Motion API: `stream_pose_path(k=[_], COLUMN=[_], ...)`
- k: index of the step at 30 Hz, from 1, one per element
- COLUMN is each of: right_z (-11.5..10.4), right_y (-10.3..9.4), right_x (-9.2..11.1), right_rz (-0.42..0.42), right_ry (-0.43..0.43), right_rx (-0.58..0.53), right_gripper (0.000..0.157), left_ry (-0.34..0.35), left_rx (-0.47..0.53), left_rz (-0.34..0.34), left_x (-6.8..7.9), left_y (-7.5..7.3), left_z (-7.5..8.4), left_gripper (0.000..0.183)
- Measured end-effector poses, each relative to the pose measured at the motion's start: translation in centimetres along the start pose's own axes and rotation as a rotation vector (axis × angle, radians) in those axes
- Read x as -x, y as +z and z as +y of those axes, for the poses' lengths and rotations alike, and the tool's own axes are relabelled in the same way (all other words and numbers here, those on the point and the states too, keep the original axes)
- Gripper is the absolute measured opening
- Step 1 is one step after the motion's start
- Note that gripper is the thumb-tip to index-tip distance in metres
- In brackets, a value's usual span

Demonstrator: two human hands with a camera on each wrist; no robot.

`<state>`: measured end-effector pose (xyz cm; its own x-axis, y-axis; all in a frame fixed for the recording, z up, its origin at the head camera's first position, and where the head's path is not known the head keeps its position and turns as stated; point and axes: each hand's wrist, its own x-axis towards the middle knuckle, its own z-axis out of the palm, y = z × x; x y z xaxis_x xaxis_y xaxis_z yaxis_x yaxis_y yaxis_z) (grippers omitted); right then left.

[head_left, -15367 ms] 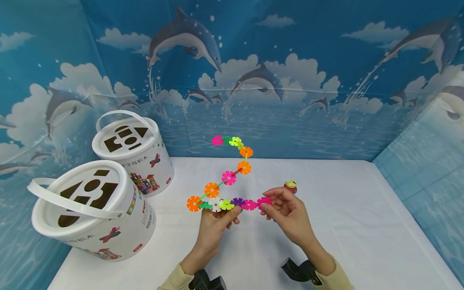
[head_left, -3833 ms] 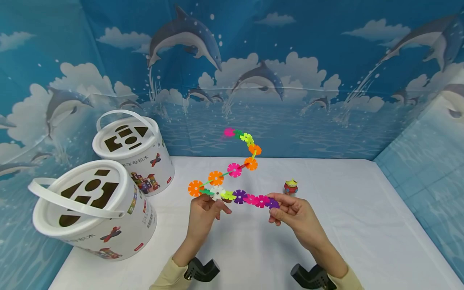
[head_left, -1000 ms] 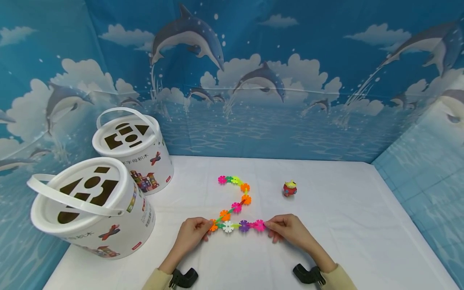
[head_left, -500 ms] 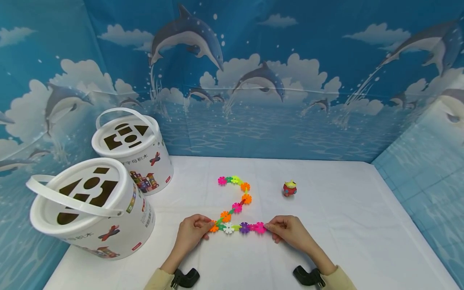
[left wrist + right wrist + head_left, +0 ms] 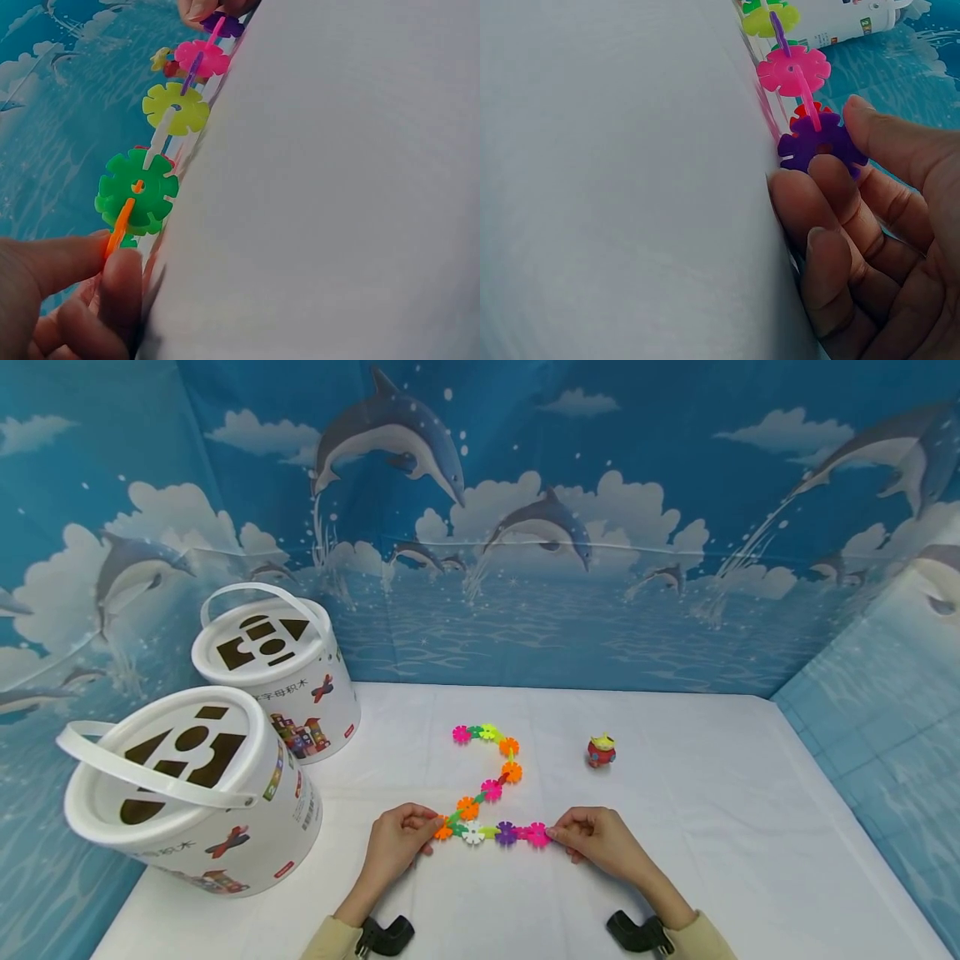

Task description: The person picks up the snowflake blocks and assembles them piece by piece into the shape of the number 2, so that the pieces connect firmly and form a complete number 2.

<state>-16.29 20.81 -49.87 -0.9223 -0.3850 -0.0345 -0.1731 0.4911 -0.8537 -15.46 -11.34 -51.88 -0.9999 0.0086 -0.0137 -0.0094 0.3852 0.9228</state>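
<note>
A chain of interlocking snowflake discs (image 5: 491, 790) in many colours lies on the white tabletop in the shape of a 2. My left hand (image 5: 397, 842) pinches the orange snowflake disc (image 5: 120, 225) at the lower left corner between thumb and finger, beside a green disc (image 5: 139, 187). At the right end of the bottom row, my right hand (image 5: 600, 839) pinches a purple snowflake disc (image 5: 810, 146); in the head view the fingers mostly hide it. A pink disc (image 5: 795, 71) is slotted onto the chain near that purple one.
Two white lidded buckets (image 5: 285, 827) with shape-cut lids stand at the left, one behind the other. A small red and yellow toy figure (image 5: 601, 750) stands beyond my right hand. A dolphin-print cloth (image 5: 525, 610) hangs behind the white table (image 5: 750, 827).
Earlier the chain was held up in the air; a purple disc then appeared at its right end. Both hands have since lowered it onto the table. Over the last second almost nothing moved.
</note>
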Motion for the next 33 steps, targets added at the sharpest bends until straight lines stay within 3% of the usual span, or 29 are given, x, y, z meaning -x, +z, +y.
stream_pose_path(k=[15, 33], right_z=[0.21, 0.57], right_y=[0.00, -0.28], right_x=[0.07, 0.06], right_rz=[-0.016, -0.024], right_ry=[0.039, 0.007], right_rx=[-0.002, -0.002], right_gripper=[0.021, 0.020], left_ry=[0.021, 0.010], left_rx=[-0.004, 0.007], left_rz=[-0.001, -0.029], left_x=[0.01, 0.08], left_y=[0.09, -0.14], left_z=[-0.38, -0.26], left_gripper=[0.021, 0.023])
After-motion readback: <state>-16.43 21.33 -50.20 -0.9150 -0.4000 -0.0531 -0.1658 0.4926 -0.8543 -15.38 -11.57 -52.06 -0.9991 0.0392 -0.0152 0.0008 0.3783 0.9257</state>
